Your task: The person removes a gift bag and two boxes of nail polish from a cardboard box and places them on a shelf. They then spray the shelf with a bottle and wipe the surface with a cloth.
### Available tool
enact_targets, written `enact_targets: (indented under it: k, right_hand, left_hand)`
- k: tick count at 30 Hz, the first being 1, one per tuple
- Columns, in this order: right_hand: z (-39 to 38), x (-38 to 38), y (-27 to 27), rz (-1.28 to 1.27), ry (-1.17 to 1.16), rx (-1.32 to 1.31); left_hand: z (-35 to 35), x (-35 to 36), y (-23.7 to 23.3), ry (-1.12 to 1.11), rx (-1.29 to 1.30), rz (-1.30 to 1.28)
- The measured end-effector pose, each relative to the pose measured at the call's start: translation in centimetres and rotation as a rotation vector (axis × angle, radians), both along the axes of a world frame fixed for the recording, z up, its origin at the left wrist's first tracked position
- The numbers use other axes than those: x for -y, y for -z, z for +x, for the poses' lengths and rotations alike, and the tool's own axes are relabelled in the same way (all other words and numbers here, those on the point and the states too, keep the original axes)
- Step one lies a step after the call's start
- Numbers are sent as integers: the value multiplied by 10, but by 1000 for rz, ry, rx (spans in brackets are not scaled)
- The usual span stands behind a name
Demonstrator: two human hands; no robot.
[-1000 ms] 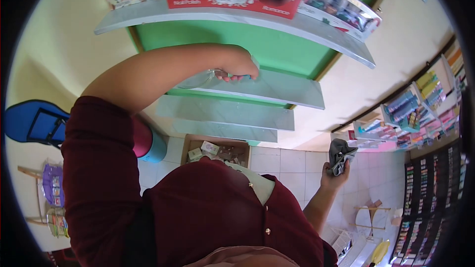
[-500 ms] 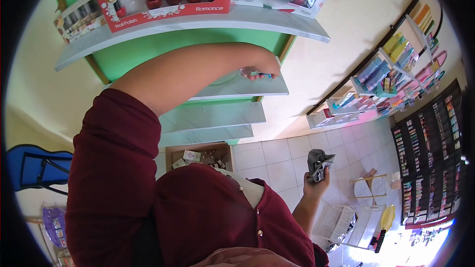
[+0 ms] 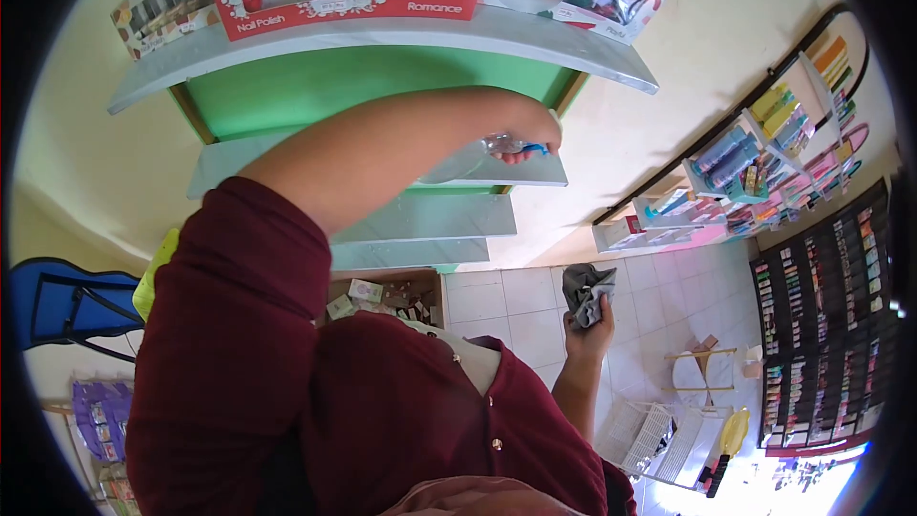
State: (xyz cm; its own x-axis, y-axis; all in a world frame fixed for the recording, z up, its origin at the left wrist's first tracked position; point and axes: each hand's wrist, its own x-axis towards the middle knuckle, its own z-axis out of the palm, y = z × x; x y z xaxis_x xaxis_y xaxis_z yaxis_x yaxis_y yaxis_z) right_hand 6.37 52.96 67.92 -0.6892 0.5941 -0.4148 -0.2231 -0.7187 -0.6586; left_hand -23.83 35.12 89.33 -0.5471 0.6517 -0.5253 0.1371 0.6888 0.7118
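My left arm, in a maroon sleeve, reaches across in front of a marble-patterned shelf (image 3: 544, 170). At its right end my left hand (image 3: 537, 126) is closed on a small clear spray bottle (image 3: 501, 143) with a blue top. The wrist is bent, and much of the bottle is hidden behind the fingers. Lower on the right, my right hand (image 3: 589, 333) grips a crumpled grey cloth (image 3: 586, 292), held up in the air over the floor.
Nail polish boxes, one a red box (image 3: 353, 14), line the upper shelf (image 3: 382, 36). Below stands an open cardboard box (image 3: 435, 296) of small packages. Stocked wall shelves (image 3: 669, 220), a black display rack (image 3: 821, 315) and a white wire rack (image 3: 635, 430) are on the right; a blue chair (image 3: 76, 301) is left.
My right hand with the grey cloth has moved left and slightly up. My left hand keeps the bottle by the shelf's right end, the bottle now showing more. The view has shifted slightly.
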Motion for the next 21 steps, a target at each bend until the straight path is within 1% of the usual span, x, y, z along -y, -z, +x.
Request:
enact_targets:
  k: [1,4,6,7,8,10,12,13,15,17,18,20,21]
  right_hand:
    - [-4,-1,0,-4,-13,-4]
    - [-10,-6,8,-3,-91,2]
    - [-17,-1,11,-27,-72,50]
    - [-22,4,11,-30,-88,52]
    - [-26,9,12,-31,-110,58]
    - [-35,17,13,-33,-147,77]
    - [-48,27,15,-21,-210,97]
    - [-54,29,19,-1,-279,61]
    - [-66,36,19,10,-294,81]
    - [-76,40,21,29,-312,100]
    - [-80,42,23,25,-334,110]
    - [-84,46,28,12,-345,104]
    - [-85,48,33,17,-362,107]
  left_hand:
    - [2,18,-8,29,26,13]
    - [12,76,-30,-48,87,-23]
    - [7,115,-26,-60,55,-86]
    - [7,132,-25,-53,30,-140]
    - [9,146,-23,-68,35,-142]
    - [16,172,-20,-159,-47,-170]
    - [21,194,-14,-188,-62,-200]
    - [27,206,-15,-213,-65,-164]
    - [45,234,-13,-248,-56,-135]
    - [71,276,-4,-211,-147,153]
    - [83,299,4,-233,-138,147]
    - [107,345,26,-117,-176,442]
    - [119,365,45,-133,-175,434]
